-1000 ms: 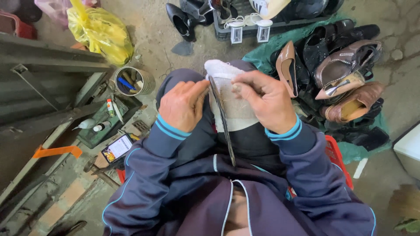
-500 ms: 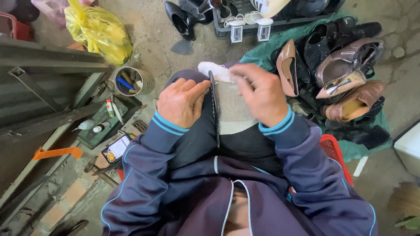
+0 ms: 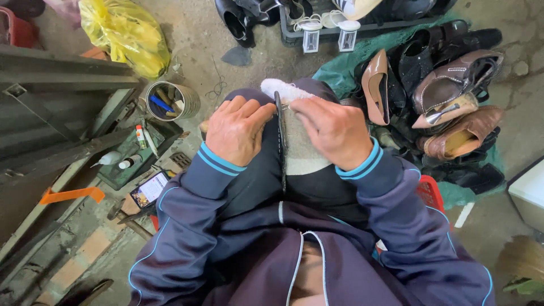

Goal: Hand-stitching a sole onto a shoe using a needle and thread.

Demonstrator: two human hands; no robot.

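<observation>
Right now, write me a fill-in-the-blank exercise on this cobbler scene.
1. Both hands, the left hand and the right hand, grip a dark sole resting on the person's ____.
2. The bag at upper left is ____.
3. The tin of tools stands to the person's ____.

Missing words: lap; yellow; left

Grey-white sole (black edge), yellow bag, navy sleeves with light-blue cuffs

The shoe sole stands on edge on the lap, between the left hand and right hand. A tin sits left; shoes lie right.
</observation>
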